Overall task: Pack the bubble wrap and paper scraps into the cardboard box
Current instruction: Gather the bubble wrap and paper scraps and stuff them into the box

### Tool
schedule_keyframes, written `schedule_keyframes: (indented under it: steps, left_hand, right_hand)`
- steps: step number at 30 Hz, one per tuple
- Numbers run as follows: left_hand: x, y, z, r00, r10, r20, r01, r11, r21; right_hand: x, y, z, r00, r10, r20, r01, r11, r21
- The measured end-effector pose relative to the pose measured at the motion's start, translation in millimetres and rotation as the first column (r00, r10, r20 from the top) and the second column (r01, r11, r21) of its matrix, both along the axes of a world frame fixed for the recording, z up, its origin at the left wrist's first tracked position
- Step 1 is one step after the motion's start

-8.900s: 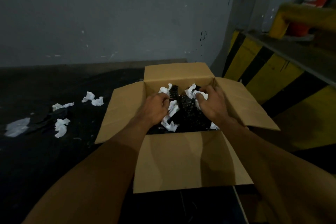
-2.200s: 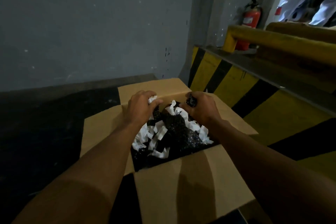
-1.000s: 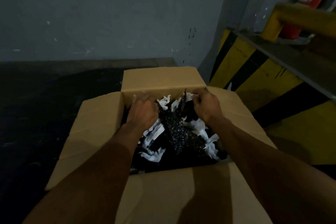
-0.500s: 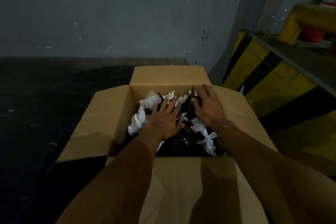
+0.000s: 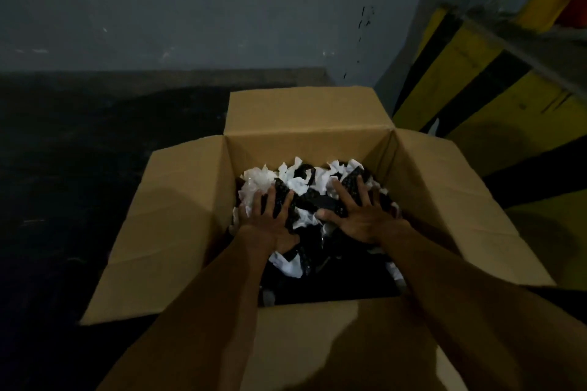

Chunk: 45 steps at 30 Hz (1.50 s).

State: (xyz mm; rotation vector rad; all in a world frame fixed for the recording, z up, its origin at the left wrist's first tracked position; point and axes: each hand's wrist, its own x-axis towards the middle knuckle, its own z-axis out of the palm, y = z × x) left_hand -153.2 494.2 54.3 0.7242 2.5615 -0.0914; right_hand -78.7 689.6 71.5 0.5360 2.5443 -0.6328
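Inside the box (image 5: 305, 124), left hand (image 5: 265, 219) and right hand (image 5: 362, 216) press scraps (image 5: 298, 182) and wrap (image 5: 320, 203), each grip wide, fingers pointing toward twelve o'clock.

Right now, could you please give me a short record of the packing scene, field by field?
box: cardboard box, all four flaps open
contents: black bubble wrap mixed with white paper scraps
left hand: flat on the pile, fingers spread
right hand: flat on the pile, fingers spread
floor: dark floor, no scraps visible on it
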Motion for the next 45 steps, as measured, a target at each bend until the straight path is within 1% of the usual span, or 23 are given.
schedule_keyframes:
  steps: [3,6,11,13,15,17,18,19,20,21,22,23,25,27,28,30,32,33,36,39,41,43,45]
  left_hand:
    - [-5.4,0.5,-14.0,1.0,-0.01,-0.004,0.01,1.0,-0.004]
    - [-9.4,0.1,-17.7,1.0,-0.02,-0.015,0.019,1.0,-0.021]
    - [-13.0,-0.1,-5.1,0.998,-0.003,0.064,0.002,1.0,0.02]
    - [-9.4,-3.7,14.6,1.0,-0.029,-0.009,0.029,0.999,0.038]
    - [-3.7,-8.8,41.1,0.98,-0.1,-0.171,0.113,0.991,0.067]
    - [0.4,-11.7,61.2,0.909,-0.141,-0.392,0.216,0.964,0.155]
    - [0.7,-10.9,66.1,0.869,-0.112,-0.481,0.249,0.941,0.231]
    - [-0.1,-8.5,69.7,0.842,-0.061,-0.536,0.269,0.909,0.318]
    - [-1.6,-4.6,71.4,0.833,-0.009,-0.554,0.281,0.868,0.409]
    - [-3.0,1.6,72.6,0.834,0.023,-0.551,0.289,0.833,0.472]
    - [-3.8,8.2,71.5,0.846,0.039,-0.531,0.28,0.817,0.505]
    - [-3.8,14.2,68.8,0.863,0.052,-0.502,0.244,0.828,0.505]
    - [-0.9,22.3,59.3,0.906,0.112,-0.408,0.095,0.886,0.454]
    - [4.0,27.1,47.1,0.932,0.149,-0.33,-0.026,0.937,0.349]
    - [7.4,26.7,39.6,0.938,0.128,-0.321,-0.03,0.955,0.294]
    - [16.3,21.5,25.5,0.948,0.094,-0.304,-0.017,0.969,0.246]
    - [-20.5,23.0,-13.9,0.971,0.103,-0.217,-0.057,0.976,0.208]
    - [-17.3,20.3,-22.2,0.966,0.106,-0.238,-0.056,0.976,0.209]
    - [-13.2,21.4,-27.7,0.954,0.099,-0.282,-0.033,0.973,0.229]
    - [-10.7,22.8,-28.3,0.959,0.12,-0.258,-0.066,0.976,0.209]
    - [-8.3,21.2,-32.4,0.957,0.128,-0.262,-0.074,0.976,0.207]
    - [-10.3,22.1,-38.6,0.954,0.124,-0.273,-0.07,0.977,0.2]
    - [-14.3,23.1,-41.5,0.961,0.121,-0.247,-0.077,0.98,0.183]
  right_hand:
    - [-7.4,0.0,-3.5,0.999,-0.01,0.048,0.012,0.999,-0.04]
    - [-15.0,-0.1,-5.3,0.999,-0.007,0.049,0.008,0.999,-0.037]
    - [-8.2,0.5,-1.4,1.0,-0.003,0.006,0.003,0.999,-0.041]
    - [-0.3,1.0,7.6,0.999,0.03,-0.033,-0.03,1.0,-0.002]
    - [7.6,2.7,20.2,0.992,0.078,-0.098,-0.07,0.994,0.086]
    - [13.9,4.6,31.6,0.965,0.122,-0.231,-0.069,0.972,0.225]
    - [15.7,6.0,34.8,0.928,0.164,-0.335,-0.051,0.946,0.32]
    - [14.9,7.7,37.2,0.871,0.212,-0.442,-0.019,0.916,0.402]
    - [12.4,9.6,39.5,0.816,0.248,-0.522,0.014,0.894,0.447]
    - [8.1,11.9,39.7,0.769,0.257,-0.585,0.042,0.893,0.448]
    - [4.1,13.2,39.9,0.745,0.239,-0.622,0.056,0.908,0.415]
    - [0.3,12.7,39.0,0.737,0.206,-0.643,0.063,0.927,0.369]
    - [-5.7,10.1,31.8,0.759,0.132,-0.637,0.08,0.952,0.294]
    - [-6.4,4.4,25.3,0.802,0.098,-0.59,0.078,0.961,0.266]
    - [-5.3,1.2,20.4,0.829,0.084,-0.553,0.067,0.966,0.248]
    - [1.1,-4.8,13.3,0.889,0.068,-0.452,0.03,0.978,0.206]
    - [-42.5,-7.2,-19.0,0.954,0.023,-0.298,0.017,0.991,0.129]
    - [-38.7,-9.6,-22.9,0.96,0.036,-0.278,0.005,0.989,0.145]
    - [-35.5,-10.9,-24.1,0.949,0.083,-0.304,-0.043,0.99,0.135]
    - [-37.8,-7.0,-36.4,0.939,0.14,-0.313,-0.094,0.983,0.155]
    - [-40.5,-6.5,-44.4,0.946,0.11,-0.304,-0.075,0.99,0.123]
    - [-44.5,-6.2,-48.0,0.954,0.086,-0.288,-0.047,0.989,0.138]
    - [-42.4,-7.7,-40.5,0.965,0.048,-0.258,-0.014,0.991,0.131]
